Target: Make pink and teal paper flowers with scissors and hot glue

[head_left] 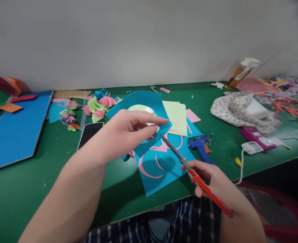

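Between thumb and fingers, my left hand (128,133) pinches a sheet of blue paper (149,99) raised above the table. A pale green round piece (136,108) shows against that sheet, partly behind the hand. My right hand (209,179) grips red-handled scissors (202,184), their blades close together and the tip near the lower edge of the held paper. Below lies another blue sheet (151,184) with curved pink paper strips (146,172) on it. Light green paper (178,118) rests just behind.
Right of the papers lies a blue glue gun (202,145). Farther right are a patterned cloth (222,109), a magenta power strip (257,138) with a white plug and cable, and a spray bottle (240,74). A phone (89,133), paper flowers (98,104) and a blue board (17,135) occupy the left.
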The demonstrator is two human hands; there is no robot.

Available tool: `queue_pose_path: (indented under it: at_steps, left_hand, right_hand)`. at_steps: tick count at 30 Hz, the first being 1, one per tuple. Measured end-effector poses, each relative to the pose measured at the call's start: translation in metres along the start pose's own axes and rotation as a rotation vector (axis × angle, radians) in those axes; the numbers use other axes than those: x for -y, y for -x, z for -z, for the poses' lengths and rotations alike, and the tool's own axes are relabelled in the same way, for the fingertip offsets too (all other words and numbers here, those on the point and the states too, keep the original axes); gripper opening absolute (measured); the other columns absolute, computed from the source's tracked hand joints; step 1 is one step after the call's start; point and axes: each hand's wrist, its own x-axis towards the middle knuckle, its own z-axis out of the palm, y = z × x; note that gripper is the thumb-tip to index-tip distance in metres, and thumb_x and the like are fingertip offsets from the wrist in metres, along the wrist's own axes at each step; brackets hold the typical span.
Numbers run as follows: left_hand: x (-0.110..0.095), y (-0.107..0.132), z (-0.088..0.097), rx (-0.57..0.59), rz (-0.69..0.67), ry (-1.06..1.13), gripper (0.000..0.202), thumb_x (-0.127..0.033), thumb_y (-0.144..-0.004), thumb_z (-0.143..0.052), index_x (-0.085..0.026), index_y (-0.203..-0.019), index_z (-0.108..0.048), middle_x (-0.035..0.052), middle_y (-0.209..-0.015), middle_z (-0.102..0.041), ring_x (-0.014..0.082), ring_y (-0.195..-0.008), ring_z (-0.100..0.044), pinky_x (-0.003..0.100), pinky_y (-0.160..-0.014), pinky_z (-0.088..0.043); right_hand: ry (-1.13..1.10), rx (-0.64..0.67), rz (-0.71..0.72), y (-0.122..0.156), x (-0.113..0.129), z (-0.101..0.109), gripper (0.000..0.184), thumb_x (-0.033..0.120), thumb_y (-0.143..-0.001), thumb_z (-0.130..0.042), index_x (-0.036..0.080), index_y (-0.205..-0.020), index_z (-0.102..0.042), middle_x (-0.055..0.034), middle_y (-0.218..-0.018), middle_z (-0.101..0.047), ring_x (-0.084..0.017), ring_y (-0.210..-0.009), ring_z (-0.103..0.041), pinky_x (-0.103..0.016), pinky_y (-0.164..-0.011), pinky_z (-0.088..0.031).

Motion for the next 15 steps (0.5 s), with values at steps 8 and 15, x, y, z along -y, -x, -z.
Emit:
queue_pose_path:
  at_steps: [8, 15]
  left_hand:
    - [0.007, -0.002, 0.003, 0.06, 0.014, -0.011, 0.031, -0.024, -0.066, -0.072, -0.034, -0.096, -0.07, -0.0004, -0.083, -0.068, 0.012, -0.053, -0.062, 0.018, -0.04, -0.048]
    - [0.013, -0.003, 0.003, 0.101, -0.027, -0.047, 0.033, -0.025, -0.069, -0.068, -0.035, -0.101, -0.068, -0.0004, -0.082, -0.067, 0.0124, -0.057, -0.062, 0.016, -0.04, -0.047]
  right_hand:
    - [-0.045, -0.008, -0.014, -0.003, -0.004, 0.001, 0.027, 0.013, -0.067, -0.055, 0.022, -0.092, -0.062, 0.0054, -0.057, -0.059, -0.009, -0.045, -0.056, -0.02, -0.044, -0.037]
    - [-0.019, 0.006, -0.005, -0.004, -0.003, 0.002, 0.025, 0.013, -0.07, -0.052, 0.021, -0.092, -0.06, 0.0056, -0.058, -0.06, -0.008, -0.047, -0.056, -0.018, -0.045, -0.034]
